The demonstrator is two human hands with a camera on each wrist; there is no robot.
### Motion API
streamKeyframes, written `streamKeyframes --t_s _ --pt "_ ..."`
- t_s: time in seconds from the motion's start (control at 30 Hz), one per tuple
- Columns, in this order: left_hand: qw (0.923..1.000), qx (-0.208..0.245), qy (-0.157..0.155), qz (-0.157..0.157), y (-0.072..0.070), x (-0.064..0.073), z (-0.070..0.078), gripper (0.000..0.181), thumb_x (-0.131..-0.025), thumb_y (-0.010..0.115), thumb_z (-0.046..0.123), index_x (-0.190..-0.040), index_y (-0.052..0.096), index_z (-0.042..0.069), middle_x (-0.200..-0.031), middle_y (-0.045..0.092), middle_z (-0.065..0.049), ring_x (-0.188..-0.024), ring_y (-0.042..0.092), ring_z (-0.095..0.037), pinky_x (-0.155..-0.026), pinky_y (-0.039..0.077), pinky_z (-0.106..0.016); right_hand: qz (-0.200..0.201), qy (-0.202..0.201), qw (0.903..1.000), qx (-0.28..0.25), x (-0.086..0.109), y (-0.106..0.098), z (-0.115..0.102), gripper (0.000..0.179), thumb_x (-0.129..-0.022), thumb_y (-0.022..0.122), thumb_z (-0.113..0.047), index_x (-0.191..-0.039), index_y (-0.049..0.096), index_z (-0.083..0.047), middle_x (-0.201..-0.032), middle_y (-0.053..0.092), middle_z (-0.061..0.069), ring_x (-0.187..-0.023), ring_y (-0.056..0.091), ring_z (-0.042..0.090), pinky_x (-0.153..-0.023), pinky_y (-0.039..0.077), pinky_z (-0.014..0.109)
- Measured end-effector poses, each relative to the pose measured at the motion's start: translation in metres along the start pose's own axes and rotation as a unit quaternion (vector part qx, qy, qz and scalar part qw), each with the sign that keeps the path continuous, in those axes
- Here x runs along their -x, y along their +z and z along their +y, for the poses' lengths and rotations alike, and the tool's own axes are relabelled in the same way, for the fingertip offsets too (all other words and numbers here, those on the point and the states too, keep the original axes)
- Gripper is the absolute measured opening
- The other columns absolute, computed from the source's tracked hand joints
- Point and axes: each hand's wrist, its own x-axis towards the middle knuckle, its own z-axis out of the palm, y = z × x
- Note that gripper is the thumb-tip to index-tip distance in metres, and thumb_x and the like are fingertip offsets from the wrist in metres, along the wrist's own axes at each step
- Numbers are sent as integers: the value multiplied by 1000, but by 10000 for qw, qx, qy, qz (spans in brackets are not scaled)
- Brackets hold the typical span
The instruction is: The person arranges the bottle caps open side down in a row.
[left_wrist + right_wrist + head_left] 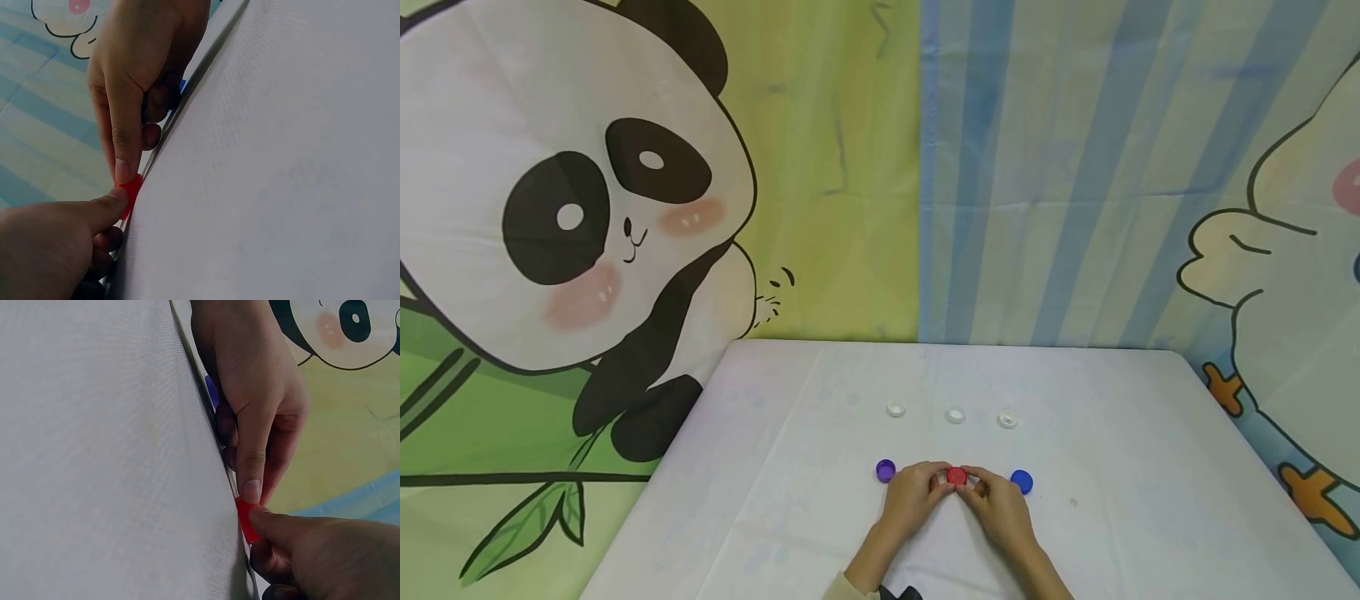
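A small red bottle cap (pixel 957 475) lies between both hands near the table's front middle. My left hand (pixel 912 498) pinches it from the left between thumb and index finger, and my right hand (pixel 1000 505) does the same from the right. In the left wrist view the red cap (pixel 130 197) shows beside both thumbs; the right wrist view shows the cap (pixel 247 519) held low at the cloth. Just left of my left hand sits a purple cap (pixel 886 471), its hollow side up. A blue cap (pixel 1022 481) lies right beside my right hand.
Farther back, three small whitish round pieces stand in a loose row: a left one (pixel 896 408), a middle one (pixel 955 415) and a right one (pixel 1007 420). A white cloth covers the table (pixel 805 517). Behind it hangs a cartoon-printed curtain (pixel 842 167).
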Motion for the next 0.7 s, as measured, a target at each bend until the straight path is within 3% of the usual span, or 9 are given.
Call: streamKeyframes --t_s 0.4,0.7 --pt "9997 -99 -201 -20 1 0 5 27 -78 68 30 -101 68 17 -59 47 12 -52 36 4 -48 28 -11 -19 103 9997 219 0 0 -2 34 -76 70 -28 -107 67 -13 -56 46 -13 -44 35 2 -41 28 20" --pt "9996 -147 -243 30 2 1 3 27 -78 68 31 -101 68 18 -58 46 13 -53 36 3 -48 28 -11 171 -150 9991 351 2 3 -1 33 -76 71 -27 -105 68 -11 -55 45 -15 -44 34 1 -40 27 20"
